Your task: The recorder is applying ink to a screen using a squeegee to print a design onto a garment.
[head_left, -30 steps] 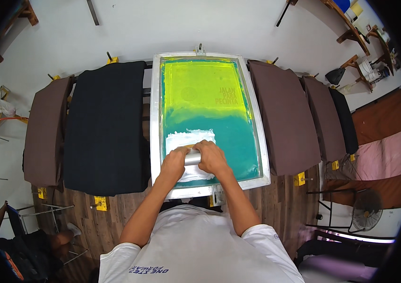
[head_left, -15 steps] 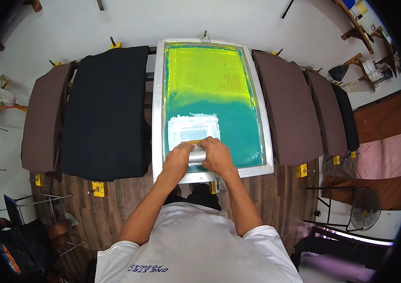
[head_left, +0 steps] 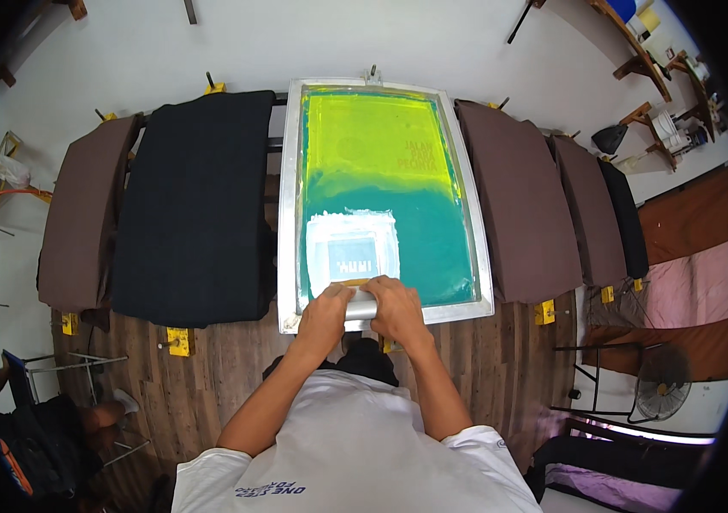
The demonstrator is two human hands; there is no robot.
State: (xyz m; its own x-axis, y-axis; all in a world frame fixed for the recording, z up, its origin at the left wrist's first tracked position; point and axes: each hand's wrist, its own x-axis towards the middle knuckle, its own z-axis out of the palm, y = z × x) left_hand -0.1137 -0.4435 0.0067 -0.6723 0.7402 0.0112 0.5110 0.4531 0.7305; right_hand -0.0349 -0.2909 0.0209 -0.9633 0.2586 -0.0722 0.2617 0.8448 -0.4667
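Observation:
Both my left hand [head_left: 326, 313] and my right hand [head_left: 396, 309] are closed around the two ends of a squeegee [head_left: 361, 309] with a silver handle and a yellowish blade edge. The squeegee rests on the near part of a screen printing frame [head_left: 489, 256], a metal-edged rectangle with a teal mesh coating [head_left: 432, 231]. White ink [head_left: 330, 229] surrounds a small lettered stencil window just beyond the squeegee. Yellow-green coating [head_left: 364, 128] spreads over the far half of the screen. What lies beneath the screen is hidden.
Left of the screen are a black fabric-covered pallet [head_left: 193, 214] and a brown one [head_left: 86, 214]; more brown pallets [head_left: 522, 205] stand on the right. Yellow clamps [head_left: 180, 342] sit at their ends. A fan [head_left: 665, 380] stands lower right, and another person [head_left: 47, 440] sits lower left.
Both hands have pulled the squeegee a little toward me. More of the lettered stencil window inside the white ink shows beyond it.

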